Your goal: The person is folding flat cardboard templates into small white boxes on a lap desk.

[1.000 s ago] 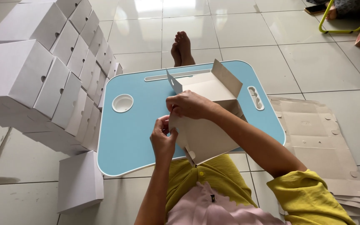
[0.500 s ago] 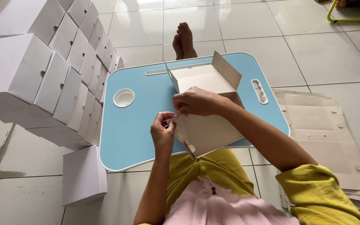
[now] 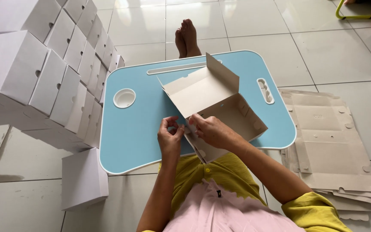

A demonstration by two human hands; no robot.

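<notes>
Here, both hands pinch a half-folded box [image 3: 213, 109] at frame centre: left hand [image 3: 170, 139] and right hand [image 3: 211, 131] closed on its near flap; light, creasable card, probably best held by edges.

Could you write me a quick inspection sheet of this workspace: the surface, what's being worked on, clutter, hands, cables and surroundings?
Surface: a light blue lap table with a white rim on a tiled floor; it has a round cup hollow and a slot along its far edge.
Job's things: a half-folded cardboard box, flaps open, standing on the table.
Clutter: finished white boxes stacked at the left, one more white box on the floor; flat cardboard sheets piled at the right.
Hands: left hand and right hand both pinch the box's near corner.
Cables: nothing seen.
Surroundings: the person's bare feet beyond the table; a yellow-green frame at top right.
</notes>
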